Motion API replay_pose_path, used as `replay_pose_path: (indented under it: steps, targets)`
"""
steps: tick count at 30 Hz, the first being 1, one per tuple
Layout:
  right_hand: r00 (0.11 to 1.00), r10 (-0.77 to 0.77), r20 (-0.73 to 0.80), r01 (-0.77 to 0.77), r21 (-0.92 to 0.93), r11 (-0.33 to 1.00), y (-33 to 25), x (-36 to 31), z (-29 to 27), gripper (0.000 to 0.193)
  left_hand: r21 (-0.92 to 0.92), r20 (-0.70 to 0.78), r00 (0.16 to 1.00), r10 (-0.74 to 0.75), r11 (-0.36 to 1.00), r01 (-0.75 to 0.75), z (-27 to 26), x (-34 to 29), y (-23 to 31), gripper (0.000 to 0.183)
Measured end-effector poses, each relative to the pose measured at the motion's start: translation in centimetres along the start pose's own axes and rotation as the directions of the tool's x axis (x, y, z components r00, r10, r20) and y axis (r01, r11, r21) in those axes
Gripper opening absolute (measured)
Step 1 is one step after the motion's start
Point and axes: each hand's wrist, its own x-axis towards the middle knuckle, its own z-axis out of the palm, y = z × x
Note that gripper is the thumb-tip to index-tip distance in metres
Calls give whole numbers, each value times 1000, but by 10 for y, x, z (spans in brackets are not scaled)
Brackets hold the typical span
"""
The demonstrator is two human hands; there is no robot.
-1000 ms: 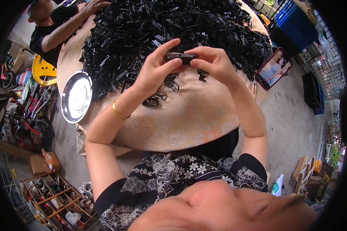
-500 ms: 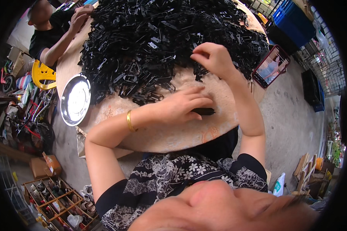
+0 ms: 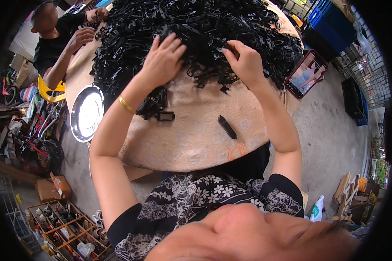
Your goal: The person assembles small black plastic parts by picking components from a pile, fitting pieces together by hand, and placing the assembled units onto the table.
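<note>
A large heap of small black plastic pieces (image 3: 130, 56) covers the far part of the table. My left hand (image 3: 163, 61), with a gold bangle on the wrist, reaches onto the heap's near side, fingers spread. At the heap's right side is my right hand (image 3: 247, 63); its thumb and fingers close on a small dark piece whose exact shape I cannot make out. On the bare table in front of me lies a narrow black plastic piece (image 3: 227, 127), set at a slant. A black rectangular piece (image 3: 165, 116) rests at the heap's near edge, below my left hand.
The round-edged table (image 3: 191, 139) has a pale, stained top. A shiny metal bowl (image 3: 86, 114) sits at its left edge, and a phone (image 3: 307, 75) stands at the right. Across the far left, another person (image 3: 52, 48) handles pieces. Blue crates (image 3: 331, 24) are stacked far right.
My left hand has left the narrow black piece near the front and moved far and left onto the heap. My right hand has shifted slightly. The other person's hands have moved.
</note>
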Motion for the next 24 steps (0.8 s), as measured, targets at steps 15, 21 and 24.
replay_pose_path:
  steps: [15,21,24]
  targets:
    - [907,-367,208,312,254,915,-16,-4,-6,9,-218,-359,853,-378,923,316,-3,35,-62,16]
    - [935,-275,222,293,-55,955,-4,-5,-4,13,-469,-70,998,-4,882,-30,-19,25,40,11]
    - [907,-254,335,278,-23,960,-8,-5,-10,15,-421,125,992,6,906,48,8,17,70,26]
